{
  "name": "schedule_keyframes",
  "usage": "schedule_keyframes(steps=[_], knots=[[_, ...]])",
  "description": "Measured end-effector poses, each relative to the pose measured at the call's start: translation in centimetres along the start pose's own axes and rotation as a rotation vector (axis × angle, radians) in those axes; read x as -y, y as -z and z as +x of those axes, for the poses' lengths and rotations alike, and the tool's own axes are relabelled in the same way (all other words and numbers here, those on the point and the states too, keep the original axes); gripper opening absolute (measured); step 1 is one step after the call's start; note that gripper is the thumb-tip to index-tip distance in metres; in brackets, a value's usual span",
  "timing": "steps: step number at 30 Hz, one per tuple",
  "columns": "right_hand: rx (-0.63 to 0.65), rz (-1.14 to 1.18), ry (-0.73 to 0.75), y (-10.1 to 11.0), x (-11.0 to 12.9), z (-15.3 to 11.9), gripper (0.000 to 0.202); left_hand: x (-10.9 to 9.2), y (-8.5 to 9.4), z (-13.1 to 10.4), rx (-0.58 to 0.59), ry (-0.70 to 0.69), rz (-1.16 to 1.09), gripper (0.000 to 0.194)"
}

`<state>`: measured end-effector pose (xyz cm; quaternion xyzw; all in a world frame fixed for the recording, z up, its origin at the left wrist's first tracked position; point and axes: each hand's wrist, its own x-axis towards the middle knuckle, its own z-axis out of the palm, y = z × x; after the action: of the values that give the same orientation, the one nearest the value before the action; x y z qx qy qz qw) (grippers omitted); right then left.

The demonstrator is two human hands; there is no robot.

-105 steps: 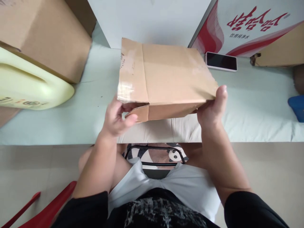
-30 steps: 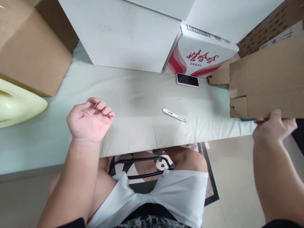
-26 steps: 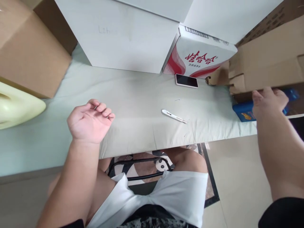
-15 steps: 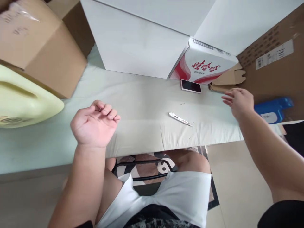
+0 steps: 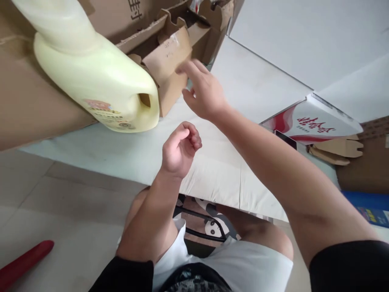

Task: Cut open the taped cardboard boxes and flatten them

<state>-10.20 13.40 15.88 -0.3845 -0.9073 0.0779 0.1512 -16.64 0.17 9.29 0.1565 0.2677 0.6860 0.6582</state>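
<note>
My right hand (image 5: 206, 90) reaches across to the left with its thumb and fingers apart, slightly blurred and holding nothing that I can see. Its fingertips are by the small open cardboard box (image 5: 173, 87); whether they touch it I cannot tell. Just below, my left hand (image 5: 180, 151) is raised over the cloth-covered table (image 5: 219, 170), palm up, fingers loosely curled and nothing visible in the palm. A pale yellow jug (image 5: 112, 87) with a handle stands to the left of both hands. The scalpel handle is out of sight now.
A large white box (image 5: 261, 77) stands at the table's back. To the right are a red-and-white carton (image 5: 319, 121), a partly covered dark phone (image 5: 285, 139), cardboard flaps (image 5: 337, 149) and a blue item (image 5: 364, 199). A red object (image 5: 27, 263) lies low at the left.
The view has swung left. My right hand has moved from the cardboard at the right over to the small box at the left. My left hand remains raised, its fingers curled.
</note>
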Motion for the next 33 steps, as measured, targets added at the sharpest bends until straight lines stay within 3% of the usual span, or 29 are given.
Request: schedule_keyframes(steps=[4,7,10,11,14,19,21,23,26,28,33], knots=[[0.176,-0.251,0.078,-0.4,3.6,6.0,0.086,-0.4,0.3,-0.1,0.036,-0.022,0.018,0.013],[0.28,-0.371,0.071,-0.6,3.8,6.9,0.086,-0.6,0.3,0.0,0.064,-0.031,0.028,0.014],[0.19,-0.434,0.047,-0.3,2.5,5.6,0.04,-0.4,0.2,-0.2,0.086,-0.038,0.062,0.014],[0.16,-0.437,0.029,0.0,1.8,5.0,0.033,-0.2,0.1,-0.3,0.086,-0.046,0.078,0.014],[0.079,-0.424,-0.013,1.2,-0.5,2.9,0.031,0.6,-0.1,-0.7,0.08,-0.163,0.19,0.009],[-0.002,-0.349,-0.02,3.6,-3.8,-1.0,0.028,2.0,-0.3,-1.7,0.113,-0.562,0.443,0.011],[-0.027,-0.296,-0.01,4.2,-4.6,-2.6,0.026,2.0,-0.6,-1.9,0.075,-0.679,0.46,0.013],[-0.054,-0.262,-0.015,4.6,-5.1,-3.8,0.024,1.8,-1.1,-2.1,0.006,-0.71,0.465,0.014],[-0.09,-0.214,-0.025,5.2,-5.6,-5.1,0.021,1.2,-1.7,-2.0,-0.189,-0.672,0.47,0.017],[-0.107,-0.184,-0.001,5.8,-5.7,-6.5,0.022,0.7,-1.6,-1.8,-0.28,-0.574,0.478,0.021],[-0.264,-0.127,0.299,7.3,-6.1,-14.2,0.028,-0.4,-0.5,-1.3,-0.196,-0.136,0.455,0.02]])
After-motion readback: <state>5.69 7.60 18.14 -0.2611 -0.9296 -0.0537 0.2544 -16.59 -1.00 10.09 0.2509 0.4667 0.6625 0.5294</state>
